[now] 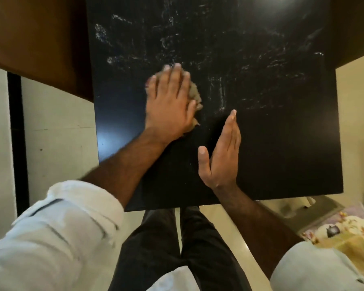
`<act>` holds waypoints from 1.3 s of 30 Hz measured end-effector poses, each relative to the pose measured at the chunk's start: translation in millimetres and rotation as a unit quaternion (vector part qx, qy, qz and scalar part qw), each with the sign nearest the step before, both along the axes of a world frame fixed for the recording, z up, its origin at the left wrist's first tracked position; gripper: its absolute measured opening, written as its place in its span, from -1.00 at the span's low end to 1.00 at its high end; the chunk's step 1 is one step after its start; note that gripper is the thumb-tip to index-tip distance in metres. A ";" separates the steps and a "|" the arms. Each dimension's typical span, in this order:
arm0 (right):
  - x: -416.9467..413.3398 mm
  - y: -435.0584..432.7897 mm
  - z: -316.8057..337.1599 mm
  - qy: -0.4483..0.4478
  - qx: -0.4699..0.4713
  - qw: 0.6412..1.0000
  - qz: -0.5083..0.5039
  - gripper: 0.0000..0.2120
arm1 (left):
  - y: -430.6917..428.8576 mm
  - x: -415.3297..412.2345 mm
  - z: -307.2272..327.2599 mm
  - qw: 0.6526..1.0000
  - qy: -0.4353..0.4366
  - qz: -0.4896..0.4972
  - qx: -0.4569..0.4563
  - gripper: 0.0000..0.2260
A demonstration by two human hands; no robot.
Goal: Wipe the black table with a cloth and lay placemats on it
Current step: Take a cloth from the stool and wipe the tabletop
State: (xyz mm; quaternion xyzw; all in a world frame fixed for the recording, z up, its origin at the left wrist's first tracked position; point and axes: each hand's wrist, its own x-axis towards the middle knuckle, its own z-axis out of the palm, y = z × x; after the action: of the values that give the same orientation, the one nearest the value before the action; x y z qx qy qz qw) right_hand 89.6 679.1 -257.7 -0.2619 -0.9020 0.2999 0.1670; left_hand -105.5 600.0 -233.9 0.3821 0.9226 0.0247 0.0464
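Head view: black table (261, 133) smeared with pale streaks.
Left hand (168, 106) flat, pressing tan cloth (194, 93); right hand (221, 152) open, edge-on, empty.

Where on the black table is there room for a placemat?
The table's right side, beyond the right hand, is bare, and so is the smudged far half. Crowded: the near left, where the left hand presses the cloth.

A floral cloth (345, 234) lies on the pale floor (59, 114); beside it, farther off, stands a grey stool (322, 204).
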 end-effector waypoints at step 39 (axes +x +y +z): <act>-56.6 -10.3 17.3 -0.204 0.133 0.968 0.060 -0.28 | -76.3 -17.3 4.8 0.997 -0.071 0.003 -0.032 -0.35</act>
State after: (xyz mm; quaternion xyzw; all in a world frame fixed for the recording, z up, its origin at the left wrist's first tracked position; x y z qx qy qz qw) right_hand 33.0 668.7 -240.4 -0.2385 -0.9628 0.1267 -0.0054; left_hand -122.8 523.7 -229.2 0.3746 0.9186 0.0223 0.1236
